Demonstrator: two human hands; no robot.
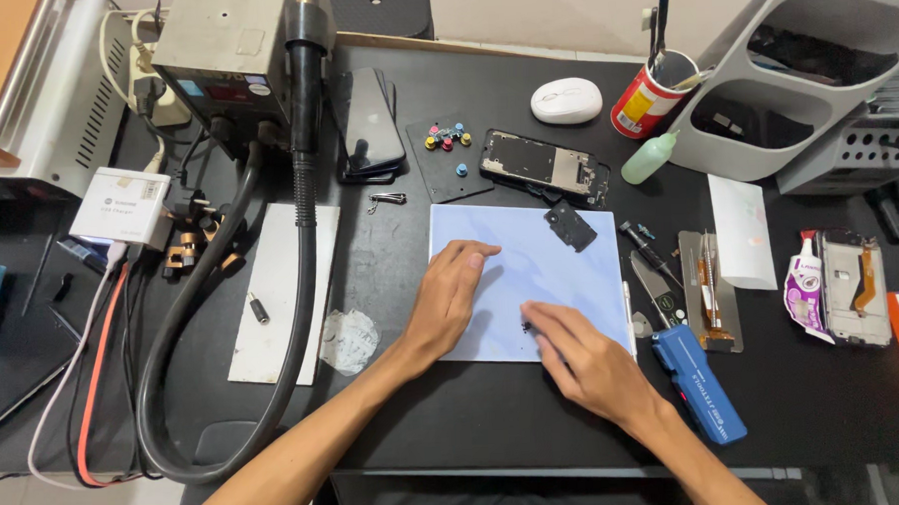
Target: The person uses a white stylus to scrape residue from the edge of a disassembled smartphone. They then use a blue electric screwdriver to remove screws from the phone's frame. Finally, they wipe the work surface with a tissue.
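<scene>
Left hand flat on the pale blue mat, fingers spread and open, gripping nothing, simply pinning the sheet to the black tabletop. Right hand lower on the same mat, fingertips bent down onto tiny dark parts near the front edge; hard to tell whether pinching one or only touching, too small to resolve. Best handled with a light press and a slow drag toward the mat's middle, never toward the edge, since specks that small would vanish against the dark tabletop. Worth keeping the left palm planted so the sheet cannot slide or curl. Small black cover piece lying near the mat's upper right corner, well apart from both hands. Opened phone frame just beyond the mat, black pad with coloured screws to its left. Blue driver just beside the right wrist, close enough to knock; elbow kept in.
</scene>
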